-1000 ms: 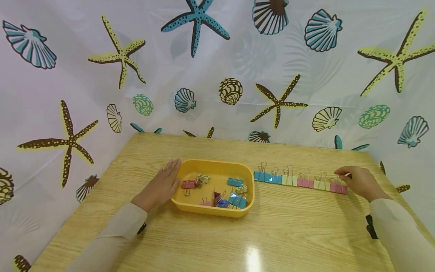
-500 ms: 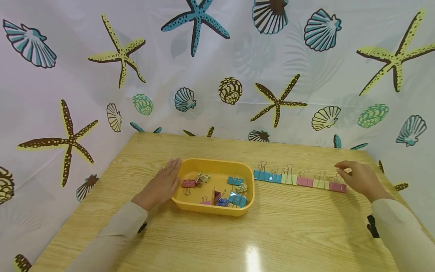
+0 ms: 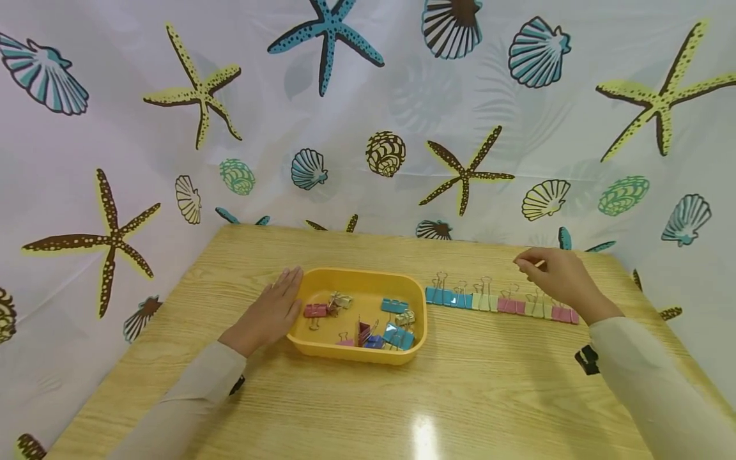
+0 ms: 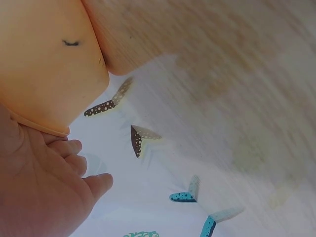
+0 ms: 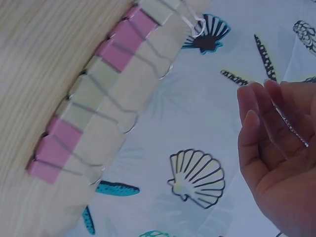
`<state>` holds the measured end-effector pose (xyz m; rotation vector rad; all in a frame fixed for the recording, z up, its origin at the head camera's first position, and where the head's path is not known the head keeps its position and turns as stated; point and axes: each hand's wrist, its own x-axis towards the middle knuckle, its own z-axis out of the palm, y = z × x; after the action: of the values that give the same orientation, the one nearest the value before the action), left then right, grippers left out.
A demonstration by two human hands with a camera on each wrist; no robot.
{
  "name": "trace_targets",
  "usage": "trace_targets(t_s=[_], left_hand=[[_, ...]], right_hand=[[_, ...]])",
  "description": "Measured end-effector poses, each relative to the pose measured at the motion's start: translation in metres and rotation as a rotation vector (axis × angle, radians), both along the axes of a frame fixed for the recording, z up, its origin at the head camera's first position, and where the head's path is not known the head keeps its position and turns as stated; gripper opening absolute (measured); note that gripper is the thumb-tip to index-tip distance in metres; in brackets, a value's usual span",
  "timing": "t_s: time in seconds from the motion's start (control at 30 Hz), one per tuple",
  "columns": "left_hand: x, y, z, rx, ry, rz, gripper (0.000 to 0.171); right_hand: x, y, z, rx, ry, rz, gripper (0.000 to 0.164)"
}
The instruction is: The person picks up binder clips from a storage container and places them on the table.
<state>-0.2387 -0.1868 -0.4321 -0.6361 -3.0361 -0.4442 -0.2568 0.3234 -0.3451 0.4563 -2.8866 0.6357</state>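
Note:
My left hand (image 3: 264, 319) rests with straight fingers against the left end of a yellow tray (image 3: 353, 352); in the left wrist view the fingers touch the tray's rim. Several binder clips lie loose in the tray, among them a pink clip (image 3: 315, 310) and a blue clip (image 3: 394, 305). To the right, several binder clips stand side by side in a row, from a blue clip (image 3: 439, 296) to a pink clip (image 3: 565, 314) at the far end. Above the right part of this row hovers my right hand (image 3: 558, 281), fingers loosely bent, nothing held.
A wooden table (image 3: 322, 409) carries the tray and the row. Behind it hangs a white curtain (image 3: 345, 128) printed with shells and starfish.
My right hand has lifted off the pink clip at the row's right end and moved left above the row. The left hand stays at the tray.

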Motion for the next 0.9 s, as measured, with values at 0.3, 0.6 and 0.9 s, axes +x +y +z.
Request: trace_targets(t_s=[0.3,0.6,0.9], left_hand=[[0.002,0.0,0.0,0.008,0.0,0.001,0.06],[0.001,-0.001,-0.001,0.008,0.023,-0.012,0.059],[0.002,0.001,0.001,0.01,0.007,-0.009,0.059]], right_hand=[[-0.001,-0.066,0.02,0.009,0.043,0.148,0.023],[0.001,-0.124,0.032,0.05,-0.011,0.32,0.016],[0.001,-0.17,0.034,0.148,-0.223,0.412,0.02]])
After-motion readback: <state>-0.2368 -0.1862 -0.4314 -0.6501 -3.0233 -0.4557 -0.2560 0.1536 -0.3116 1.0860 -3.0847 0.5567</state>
